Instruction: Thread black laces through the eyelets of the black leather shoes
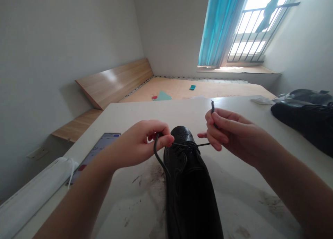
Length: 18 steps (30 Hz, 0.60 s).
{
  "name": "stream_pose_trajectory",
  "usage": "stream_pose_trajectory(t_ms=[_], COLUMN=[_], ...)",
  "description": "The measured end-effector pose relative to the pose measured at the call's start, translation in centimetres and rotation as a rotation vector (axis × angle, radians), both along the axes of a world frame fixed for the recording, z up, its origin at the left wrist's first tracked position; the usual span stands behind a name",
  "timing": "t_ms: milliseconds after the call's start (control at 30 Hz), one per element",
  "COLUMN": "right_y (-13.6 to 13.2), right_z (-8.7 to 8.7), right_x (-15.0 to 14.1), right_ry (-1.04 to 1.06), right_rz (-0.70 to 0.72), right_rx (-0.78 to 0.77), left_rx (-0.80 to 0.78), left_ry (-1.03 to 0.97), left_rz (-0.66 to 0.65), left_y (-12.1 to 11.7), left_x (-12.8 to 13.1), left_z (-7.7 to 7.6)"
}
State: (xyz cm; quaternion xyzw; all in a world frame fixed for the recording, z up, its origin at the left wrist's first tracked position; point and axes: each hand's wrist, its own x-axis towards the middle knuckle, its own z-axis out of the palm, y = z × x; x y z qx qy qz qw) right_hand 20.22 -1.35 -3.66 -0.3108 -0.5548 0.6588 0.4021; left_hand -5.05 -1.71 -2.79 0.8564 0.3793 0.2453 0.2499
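Note:
A black leather shoe (191, 183) rests on the white table with its toe pointing away from me. Its black shoelace (160, 159) crosses over the lacing near the toe and runs out to both sides. At the shoe's left, my left hand (145, 140) pinches one lace end between thumb and fingers, and a loop of lace hangs down below it. My right hand (221, 129), raised to the right of the toe, grips the other end; the lace's tip sticks up above the fingers. Between the shoe and each hand the lace is stretched out nearly straight.
A phone (97, 152) with a timer on screen lies at the left, partly behind my forearm, beside a long white object (39, 190). Another black shoe (307, 114) sits at the right edge near clear plastic. Dark smudges mark the white table (140, 110).

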Motion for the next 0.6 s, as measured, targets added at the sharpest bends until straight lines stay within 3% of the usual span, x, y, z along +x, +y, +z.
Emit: stream_pose_trajectory(t_ms=[133,200,300,367,467,533,600], right_y=[0.3,0.6,1.0,1.3,1.2,0.8,0.4], right_z=[0.2,-0.1,-0.8,-1.0,-0.7,-0.4,-0.1], right_x=[0.5,0.6,0.9,1.3,1.8,1.8,1.4], right_ry=[-0.368,-0.590,-0.927,-1.037,-0.965,-0.882,-0.846], right_rz=[0.117,0.069,-0.210,-0.271,-0.021,0.163,0.244], right_rx=[0.035,0.084,0.270,0.452,0.642,0.637,0.589], left_rx=[-0.348,-0.433,-0.410,-0.267,-0.022,0.015,-0.032], left_ry=[0.272,0.374,0.397,0.298,0.051,-0.018,0.044], left_rz=[-0.058,-0.056,0.024,0.129,0.216,0.150,0.026], left_y=[0.4,0.7,1.1,1.3,1.1,0.6,0.0], left_x=[-1.8,-2.3,-2.7,-2.7,-2.0,-0.9,0.2], left_z=[0.4,-0.1,-0.8,-1.0,-0.7,-0.5,-0.6])
